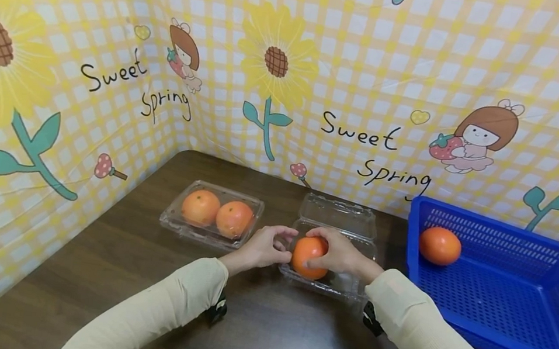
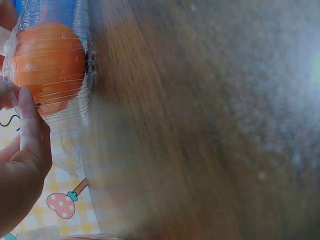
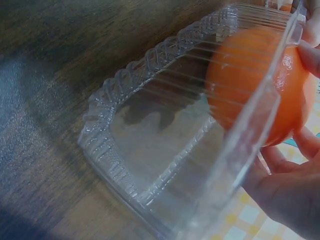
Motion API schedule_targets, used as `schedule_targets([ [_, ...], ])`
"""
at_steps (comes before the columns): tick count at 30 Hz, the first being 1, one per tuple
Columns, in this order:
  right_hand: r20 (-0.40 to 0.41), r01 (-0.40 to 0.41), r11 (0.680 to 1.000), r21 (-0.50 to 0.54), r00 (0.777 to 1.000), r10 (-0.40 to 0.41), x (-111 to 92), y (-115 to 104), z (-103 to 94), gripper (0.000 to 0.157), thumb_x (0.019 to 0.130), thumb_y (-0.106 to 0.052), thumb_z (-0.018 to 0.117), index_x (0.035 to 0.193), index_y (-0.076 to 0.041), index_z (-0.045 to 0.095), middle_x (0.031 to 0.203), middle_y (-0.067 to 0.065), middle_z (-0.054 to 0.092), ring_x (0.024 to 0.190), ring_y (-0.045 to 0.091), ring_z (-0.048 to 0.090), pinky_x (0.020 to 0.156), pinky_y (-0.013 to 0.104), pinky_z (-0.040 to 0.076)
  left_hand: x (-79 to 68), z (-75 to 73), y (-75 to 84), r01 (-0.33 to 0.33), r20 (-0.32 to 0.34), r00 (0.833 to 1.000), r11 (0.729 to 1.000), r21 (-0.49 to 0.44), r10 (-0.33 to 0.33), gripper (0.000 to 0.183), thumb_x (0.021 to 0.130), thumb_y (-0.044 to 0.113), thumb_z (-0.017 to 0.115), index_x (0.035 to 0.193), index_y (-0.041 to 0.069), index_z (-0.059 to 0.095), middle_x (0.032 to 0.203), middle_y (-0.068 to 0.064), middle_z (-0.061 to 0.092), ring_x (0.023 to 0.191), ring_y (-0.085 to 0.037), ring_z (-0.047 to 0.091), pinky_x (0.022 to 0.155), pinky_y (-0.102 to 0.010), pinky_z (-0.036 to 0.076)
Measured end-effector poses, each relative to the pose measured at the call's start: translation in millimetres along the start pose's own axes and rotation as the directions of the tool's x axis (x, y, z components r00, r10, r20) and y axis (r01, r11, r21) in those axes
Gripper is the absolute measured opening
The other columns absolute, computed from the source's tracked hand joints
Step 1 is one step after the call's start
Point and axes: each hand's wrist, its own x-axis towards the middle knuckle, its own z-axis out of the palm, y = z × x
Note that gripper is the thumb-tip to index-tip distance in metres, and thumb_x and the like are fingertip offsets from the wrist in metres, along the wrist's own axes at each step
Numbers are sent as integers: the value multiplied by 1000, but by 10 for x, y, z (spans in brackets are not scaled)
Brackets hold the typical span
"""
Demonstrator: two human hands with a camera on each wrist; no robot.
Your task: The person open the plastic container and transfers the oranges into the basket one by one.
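Observation:
Two-handed work centres on a clear plastic clamshell box, its lid folded back. My right hand grips an orange inside the left half of its base, thumb and fingers around the fruit. In the right wrist view the orange shows behind the ribbed clear wall, and the base beside it holds nothing. My left hand is at the box's left end, thumb and fingers apart. In the left wrist view, a fingertip of that hand is right at the rim.
To the left stands a closed clear clamshell with two oranges inside. A blue plastic basket is on the right, with one orange in its left corner. Yellow checked cloth hangs behind the brown wooden table.

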Motion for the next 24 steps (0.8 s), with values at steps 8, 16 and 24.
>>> schedule_targets([
  [8, 14, -6, 999, 32, 1000, 5, 4, 4, -18, 53, 68, -17, 74, 113, 1, 52, 104, 11, 53, 86, 21, 51, 73, 32, 45, 10, 2, -7, -7, 0, 1000, 1000, -10, 7, 45, 72, 0, 64, 115, 2, 55, 101, -10, 58, 75, -16, 60, 61, -25, 48],
  [16, 14, -8, 997, 73, 1000, 7, -17, 22, -11, 54, 66, -15, 75, 112, 1, 49, 104, 11, 53, 86, 21, 51, 73, 32, 45, 9, 3, -6, -13, -9, 1000, 1000, -5, 13, 45, 71, 0, 65, 115, 2, 55, 100, -10, 58, 75, -16, 60, 58, -24, 47],
  [24, 5, 4, 997, 71, 1000, -4, -25, 28, -5, 53, 66, -14, 75, 110, 2, 49, 102, 11, 52, 85, 21, 51, 73, 32, 45, 12, 9, -10, -12, -9, 1000, 1000, -7, 12, 45, 71, 0, 65, 115, 1, 55, 100, -11, 58, 76, -17, 60, 59, -25, 48],
])
